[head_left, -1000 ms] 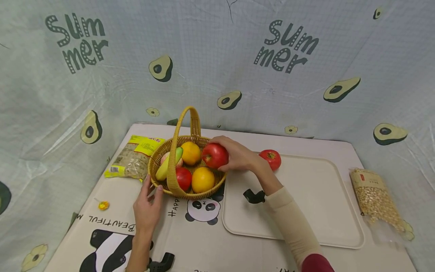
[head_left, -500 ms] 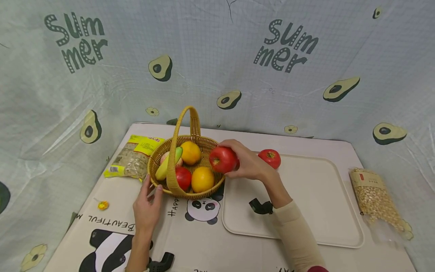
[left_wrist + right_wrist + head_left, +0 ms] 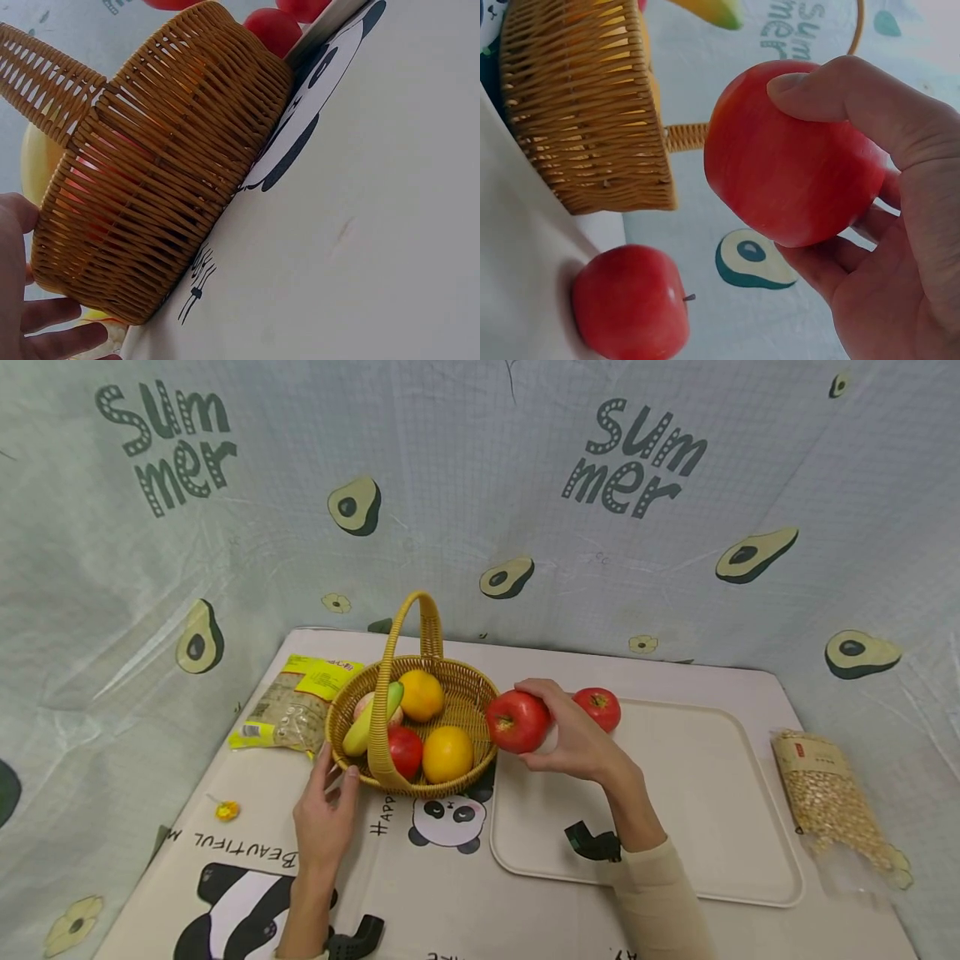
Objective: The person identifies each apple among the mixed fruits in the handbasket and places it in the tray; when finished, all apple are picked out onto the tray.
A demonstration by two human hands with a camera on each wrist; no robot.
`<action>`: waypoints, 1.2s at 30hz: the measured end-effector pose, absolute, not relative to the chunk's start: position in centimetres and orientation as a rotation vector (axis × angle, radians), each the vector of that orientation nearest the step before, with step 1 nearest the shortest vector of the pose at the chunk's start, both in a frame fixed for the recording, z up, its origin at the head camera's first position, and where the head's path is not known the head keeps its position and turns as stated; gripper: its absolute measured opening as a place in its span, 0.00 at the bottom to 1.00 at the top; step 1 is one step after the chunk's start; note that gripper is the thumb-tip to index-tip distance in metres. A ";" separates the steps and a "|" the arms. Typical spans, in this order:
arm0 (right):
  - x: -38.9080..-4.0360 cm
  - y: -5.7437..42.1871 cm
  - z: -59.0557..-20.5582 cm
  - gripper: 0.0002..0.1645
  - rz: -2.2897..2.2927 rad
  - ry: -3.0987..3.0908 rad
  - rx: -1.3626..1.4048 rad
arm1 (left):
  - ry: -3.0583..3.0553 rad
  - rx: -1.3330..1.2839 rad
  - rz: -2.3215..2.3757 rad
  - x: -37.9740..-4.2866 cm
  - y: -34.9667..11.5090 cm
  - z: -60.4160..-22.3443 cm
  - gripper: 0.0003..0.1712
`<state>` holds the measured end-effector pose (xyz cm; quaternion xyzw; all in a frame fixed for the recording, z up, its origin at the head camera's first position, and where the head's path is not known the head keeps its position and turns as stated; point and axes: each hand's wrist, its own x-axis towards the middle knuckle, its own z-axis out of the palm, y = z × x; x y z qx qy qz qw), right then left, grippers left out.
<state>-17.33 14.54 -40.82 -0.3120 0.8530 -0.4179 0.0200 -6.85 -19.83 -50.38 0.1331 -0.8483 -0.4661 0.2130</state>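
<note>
My right hand (image 3: pixel 581 745) grips a red apple (image 3: pixel 517 721) from its right side, just off the right rim of a woven basket (image 3: pixel 388 693). In the right wrist view the thumb (image 3: pixel 832 90) lies across the apple, with the other fingers behind it. My left hand (image 3: pixel 324 822) is at the basket's front left, thumb (image 3: pixel 21 212) at the rim and fairly straight fingers (image 3: pixel 64 341) along its outer side. In the basket lie two oranges, a banana, a red fruit (image 3: pixel 406 752) and a pinkish fruit mostly hidden behind the banana and handle.
A second red apple (image 3: pixel 597 708) sits at the back left corner of a beige tray (image 3: pixel 712 802). A yellow-labelled bag (image 3: pixel 296 706) lies left of the basket, and a bag of pale grains (image 3: pixel 828 793) at the far right. A small yellow item (image 3: pixel 227 811) is on the left.
My right hand has carried the apple rightward and slightly toward me, from over the basket's right part to just outside its rim. The left hand and the basket have stayed put.
</note>
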 end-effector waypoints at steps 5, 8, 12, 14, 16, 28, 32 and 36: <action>-16.6 15.3 -40.8 0.54 -1.363 2.647 -0.962 | -2.345 0.367 -1.307 -6.9 -19.8 -50.3 0.33; -16.2 15.8 -40.8 0.55 -1.401 2.663 -0.933 | -2.344 0.367 -1.305 -6.9 -19.8 -50.2 0.33; -15.9 16.5 -40.8 0.55 -1.424 2.723 -0.893 | -2.345 0.362 -1.297 -6.9 -19.8 -50.3 0.33; -15.9 16.9 -40.8 0.54 -1.434 2.755 -0.895 | -2.347 0.365 -1.289 -7.0 -19.8 -50.3 0.33; -16.0 17.3 -40.9 0.54 -1.446 2.784 -0.896 | -2.351 0.367 -1.282 -7.0 -19.8 -50.4 0.33; -16.1 20.9 -41.0 0.54 -1.560 2.895 -0.694 | -2.356 0.359 -1.289 -7.0 -19.8 -50.4 0.33; -16.2 22.2 -41.1 0.55 -1.574 2.934 -0.603 | -2.355 0.357 -1.298 -7.0 -19.8 -50.3 0.33; -16.4 23.4 -41.5 0.55 -1.598 2.963 -0.520 | -2.357 0.361 -1.300 -7.0 -19.7 -50.3 0.33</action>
